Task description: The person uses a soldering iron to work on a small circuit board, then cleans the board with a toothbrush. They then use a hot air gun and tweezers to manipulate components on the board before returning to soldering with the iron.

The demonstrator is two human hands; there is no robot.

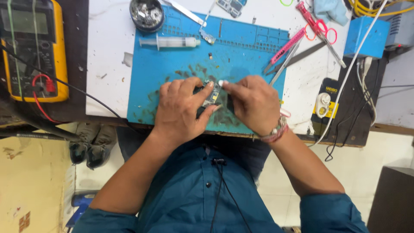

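Observation:
My left hand (pixel 183 108) grips a small circuit board (pixel 212 94) between thumb and forefinger, just above a stained blue work mat (pixel 172 69). My right hand (pixel 254 103), with threads tied at the wrist, meets it from the right. Its fingertips pinch the board's upper right edge. A dark piece sits under the right thumb, and I cannot tell what it is. Most of the board is hidden by my fingers.
On the mat lie a syringe (pixel 170 42) and a round tin of small parts (pixel 147 15). A pink utility knife (pixel 284 48), tweezers (pixel 282 64) and scissors (pixel 318 26) lie to the right. A yellow multimeter (pixel 32 47) sits far left, a blue box (pixel 366 36) far right.

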